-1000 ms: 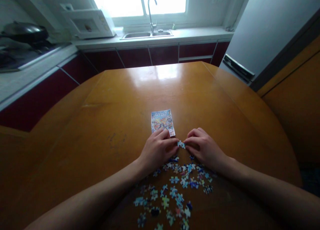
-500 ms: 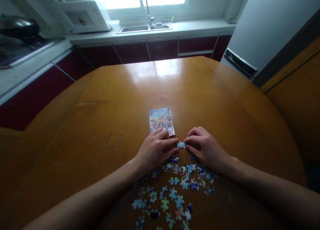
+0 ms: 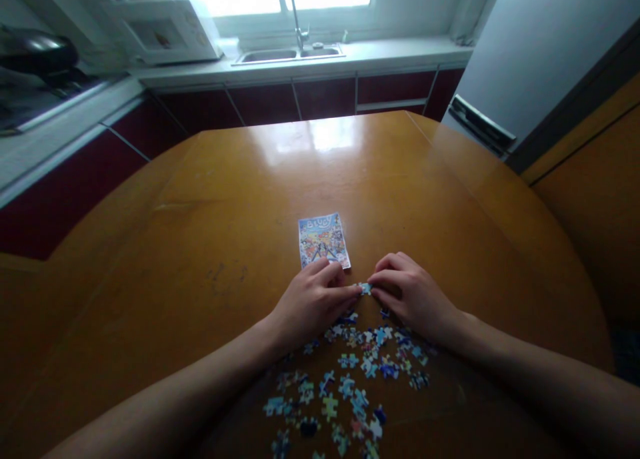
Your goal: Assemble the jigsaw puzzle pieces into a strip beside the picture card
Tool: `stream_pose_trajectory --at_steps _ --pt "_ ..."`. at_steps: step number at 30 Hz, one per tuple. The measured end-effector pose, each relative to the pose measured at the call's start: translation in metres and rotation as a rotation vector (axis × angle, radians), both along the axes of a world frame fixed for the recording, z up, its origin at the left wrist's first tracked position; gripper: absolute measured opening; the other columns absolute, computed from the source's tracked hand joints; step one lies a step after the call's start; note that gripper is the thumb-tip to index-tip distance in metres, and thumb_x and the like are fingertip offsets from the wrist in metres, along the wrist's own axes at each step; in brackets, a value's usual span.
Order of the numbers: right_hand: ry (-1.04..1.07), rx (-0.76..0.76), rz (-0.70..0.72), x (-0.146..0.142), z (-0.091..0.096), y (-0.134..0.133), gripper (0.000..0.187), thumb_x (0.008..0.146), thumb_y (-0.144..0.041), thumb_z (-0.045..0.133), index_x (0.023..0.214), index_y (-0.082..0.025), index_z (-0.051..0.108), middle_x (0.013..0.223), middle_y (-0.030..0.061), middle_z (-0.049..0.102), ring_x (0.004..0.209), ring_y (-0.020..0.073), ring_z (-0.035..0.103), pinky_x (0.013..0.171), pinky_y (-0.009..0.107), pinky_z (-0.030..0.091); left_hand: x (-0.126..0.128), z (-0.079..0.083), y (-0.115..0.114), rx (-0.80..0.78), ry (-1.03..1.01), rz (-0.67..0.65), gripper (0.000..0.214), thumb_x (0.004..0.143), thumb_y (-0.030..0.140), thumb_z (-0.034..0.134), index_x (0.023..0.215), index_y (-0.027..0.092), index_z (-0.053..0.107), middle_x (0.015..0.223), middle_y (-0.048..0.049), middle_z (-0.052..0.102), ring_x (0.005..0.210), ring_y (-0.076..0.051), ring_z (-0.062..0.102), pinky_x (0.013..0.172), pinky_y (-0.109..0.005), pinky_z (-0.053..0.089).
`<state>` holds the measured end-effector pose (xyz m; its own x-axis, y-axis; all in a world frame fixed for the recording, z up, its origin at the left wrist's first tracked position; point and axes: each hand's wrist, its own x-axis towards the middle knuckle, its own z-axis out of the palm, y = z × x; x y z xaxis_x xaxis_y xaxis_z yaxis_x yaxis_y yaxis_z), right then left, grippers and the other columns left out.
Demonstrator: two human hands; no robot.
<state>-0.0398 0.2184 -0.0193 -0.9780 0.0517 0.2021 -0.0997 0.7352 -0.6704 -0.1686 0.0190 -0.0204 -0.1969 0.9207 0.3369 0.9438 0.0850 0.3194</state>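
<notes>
Light-blue puzzle pieces point(image 3: 366, 288), looking like a small joined pair, lie on the table between my two hands. My left hand point(image 3: 314, 300) is closed at their left side, its index fingertip resting over the edge and its thumb mostly hidden. At their right side, my right hand point(image 3: 411, 292) pinches them between thumb and fingers. A colourful picture sheet point(image 3: 323, 236) lies just beyond my left hand, whose knuckles cover its lower edge. Toward me, loose puzzle pieces point(image 3: 350, 361) are scattered between my forearms.
The brown wooden table point(image 3: 240, 192) spreads out around my hands. Beyond it run a counter with a sink point(image 3: 270, 57) and a tap. A stove with a dark pan point(image 3: 37, 49) stands at left, a fridge point(image 3: 545, 52) at right.
My left fingertips have shifted slightly right, with the index finger now covering more of the puzzle pieces' left edge. My right hand has stayed nearly still.
</notes>
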Motion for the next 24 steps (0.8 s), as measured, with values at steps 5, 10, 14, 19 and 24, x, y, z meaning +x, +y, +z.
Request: stream_pose_trajectory --at_steps 5,10,14,19,24 --pt "-0.004 0.003 -0.005 0.0 0.001 -0.001 0.008 0.088 -0.017 0.066 0.089 -0.021 0.072 0.094 0.0051 0.064 0.091 0.0198 0.055 0.081 0.035 0.048 0.001 0.005 0.001 -0.009 0.05 -0.015 0.02 0.098 0.029 0.058 0.11 0.031 0.074 0.088 -0.005 0.058 0.077 -0.017 0.048 0.069 -0.03 0.044" --pt "0.007 0.006 -0.002 0.0 0.0 -0.001 0.008 0.089 -0.017 0.065 0.088 -0.021 0.072 0.093 0.005 0.064 0.091 0.0197 0.055 0.08 0.034 0.048 0.001 0.003 0.002 0.017 0.028 -0.014 0.018 0.098 0.028 0.058 0.106 0.03 0.075 0.085 -0.0041 0.058 0.076 -0.016 0.047 0.069 -0.029 0.044" --pt "0.011 0.011 0.003 0.0 -0.002 0.0 0.008 0.089 -0.017 0.065 0.089 -0.021 0.072 0.094 0.0052 0.063 0.091 0.0195 0.055 0.08 0.034 0.048 0.001 -0.004 0.004 0.083 -0.046 0.002 0.016 0.097 0.028 0.061 0.1 0.028 0.076 0.082 -0.0033 0.057 0.076 -0.015 0.047 0.067 -0.028 0.043" --pt "0.008 0.024 -0.004 0.0 -0.002 -0.001 0.008 0.089 -0.017 0.065 0.089 -0.021 0.072 0.094 0.0053 0.063 0.092 0.02 0.055 0.081 0.035 0.048 0.001 -0.007 0.004 0.092 -0.138 0.007 0.013 0.095 0.027 0.064 0.097 0.028 0.077 0.084 -0.0036 0.057 0.079 -0.016 0.049 0.069 -0.028 0.043" --pt "0.01 0.036 -0.004 0.0 0.001 -0.001 0.008 0.091 -0.018 0.063 0.088 -0.02 0.071 0.094 0.0057 0.064 0.091 0.02 0.055 0.081 0.034 0.048 -0.001 -0.005 0.003 0.085 -0.191 -0.015 0.013 0.094 0.027 0.065 0.092 0.026 0.078 0.083 -0.004 0.057 0.08 -0.016 0.049 0.07 -0.029 0.043"
